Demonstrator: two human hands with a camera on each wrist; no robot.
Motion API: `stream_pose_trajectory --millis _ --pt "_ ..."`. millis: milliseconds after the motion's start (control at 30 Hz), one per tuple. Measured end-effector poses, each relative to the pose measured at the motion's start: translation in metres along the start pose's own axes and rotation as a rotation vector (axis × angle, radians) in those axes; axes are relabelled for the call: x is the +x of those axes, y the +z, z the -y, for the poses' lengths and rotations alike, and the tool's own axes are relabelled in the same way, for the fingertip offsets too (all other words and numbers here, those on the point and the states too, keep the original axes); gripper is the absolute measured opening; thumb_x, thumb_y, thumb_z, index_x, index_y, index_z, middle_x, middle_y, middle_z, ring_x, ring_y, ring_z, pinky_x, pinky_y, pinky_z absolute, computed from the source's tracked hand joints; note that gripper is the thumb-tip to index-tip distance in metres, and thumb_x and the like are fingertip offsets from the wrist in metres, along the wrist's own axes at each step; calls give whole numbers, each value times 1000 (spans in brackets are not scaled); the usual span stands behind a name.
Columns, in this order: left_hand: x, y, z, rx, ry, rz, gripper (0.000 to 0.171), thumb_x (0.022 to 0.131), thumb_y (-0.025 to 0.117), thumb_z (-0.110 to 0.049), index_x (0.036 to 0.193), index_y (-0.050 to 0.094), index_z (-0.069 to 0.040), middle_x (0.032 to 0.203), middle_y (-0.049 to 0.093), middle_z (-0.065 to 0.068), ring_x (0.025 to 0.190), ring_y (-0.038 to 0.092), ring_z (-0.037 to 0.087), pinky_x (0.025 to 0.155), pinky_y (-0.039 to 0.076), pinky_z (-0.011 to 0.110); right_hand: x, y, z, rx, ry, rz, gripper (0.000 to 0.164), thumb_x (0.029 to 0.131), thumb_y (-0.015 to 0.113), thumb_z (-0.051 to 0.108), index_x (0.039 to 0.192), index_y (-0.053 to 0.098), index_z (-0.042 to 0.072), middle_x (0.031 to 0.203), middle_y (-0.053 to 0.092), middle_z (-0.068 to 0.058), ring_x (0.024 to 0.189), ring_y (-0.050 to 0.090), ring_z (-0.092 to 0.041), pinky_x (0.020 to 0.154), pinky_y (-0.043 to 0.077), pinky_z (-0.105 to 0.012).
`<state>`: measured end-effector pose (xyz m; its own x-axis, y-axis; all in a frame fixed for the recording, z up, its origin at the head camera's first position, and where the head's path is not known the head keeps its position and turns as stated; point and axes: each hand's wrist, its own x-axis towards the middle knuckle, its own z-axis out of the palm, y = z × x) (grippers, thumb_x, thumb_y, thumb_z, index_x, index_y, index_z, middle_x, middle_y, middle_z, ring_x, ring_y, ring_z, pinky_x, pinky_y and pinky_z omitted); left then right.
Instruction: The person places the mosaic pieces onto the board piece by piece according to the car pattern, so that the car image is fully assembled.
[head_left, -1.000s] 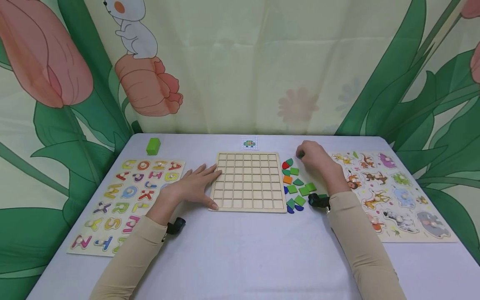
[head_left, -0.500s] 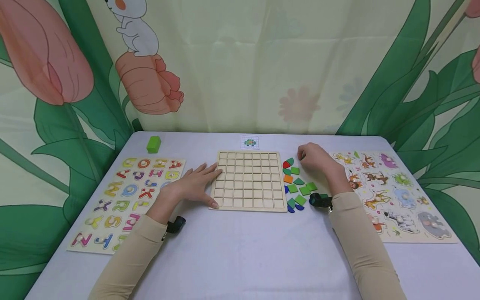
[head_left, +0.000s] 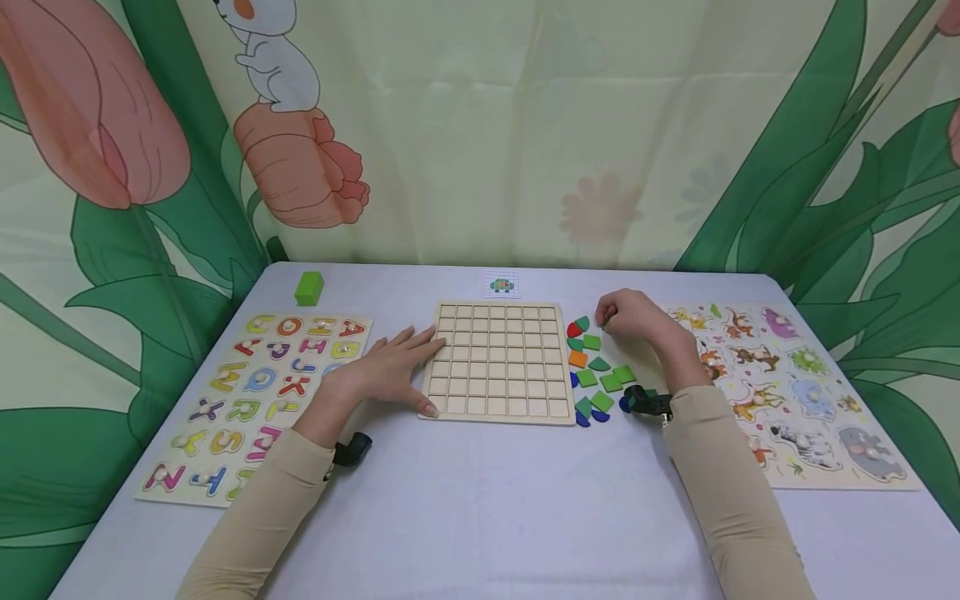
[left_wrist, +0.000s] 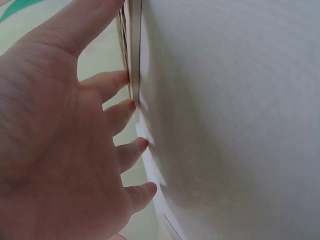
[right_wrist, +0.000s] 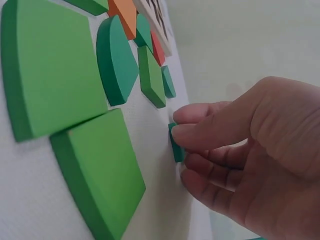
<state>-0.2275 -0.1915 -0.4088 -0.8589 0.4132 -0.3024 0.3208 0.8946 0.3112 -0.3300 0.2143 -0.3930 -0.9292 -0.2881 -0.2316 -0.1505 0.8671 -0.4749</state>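
My left hand [head_left: 393, 367] lies with fingers spread at the left edge of a wooden grid board [head_left: 498, 362]. In the left wrist view, the thumb and two fingertips [left_wrist: 122, 77] of that hand are against the board's side, and the other fingertips reach past it to the white cloth. To the right of the board, my right hand [head_left: 633, 315] pinches a small dark green piece [right_wrist: 175, 142] between thumb and fingers, close over the cloth. Several light green squares [right_wrist: 55, 75], an orange square [head_left: 577, 359], a red piece [head_left: 574, 330] and dark green rounded pieces [right_wrist: 117, 60] lie nearby.
An alphabet puzzle board [head_left: 258, 400] lies at the left, partly under the left forearm. On the right is an animal puzzle board [head_left: 787, 396]. A small card with a grid picture [head_left: 502, 285] lies behind the grid board. A green block [head_left: 309, 288] stands at the back left.
The right hand has lowered slightly, and the dark green piece that showed at its fingertips is now mostly hidden in the head view. The left hand stays at the board.
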Motion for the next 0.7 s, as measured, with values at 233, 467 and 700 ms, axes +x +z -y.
stream_pose_trajectory --millis 233,467,700 --pt "0 1 0 1 -4 0 120 64 78 -72 159 21 -29 170 5 -1 157 2 34 121 8 66 -2 0 3 19 -23 30 19 87 55 -1 101 65 7 104 58 -16 99 50 -31 79 41 -37" --pt "0 1 0 -4 2 -3 120 63 78 -73 159 22 -28 170 6 0 157 2 34 121 8 67 -4 2 4 26 16 45 26 88 58 4 113 63 4 116 59 -20 104 51 -33 91 46 -44" --pt "-1 0 0 -5 2 -2 120 64 79 -72 159 22 -28 170 5 0 157 3 34 121 9 67 -3 3 4 50 10 41 22 86 57 2 107 60 6 107 56 -16 104 48 -32 85 42 -41"
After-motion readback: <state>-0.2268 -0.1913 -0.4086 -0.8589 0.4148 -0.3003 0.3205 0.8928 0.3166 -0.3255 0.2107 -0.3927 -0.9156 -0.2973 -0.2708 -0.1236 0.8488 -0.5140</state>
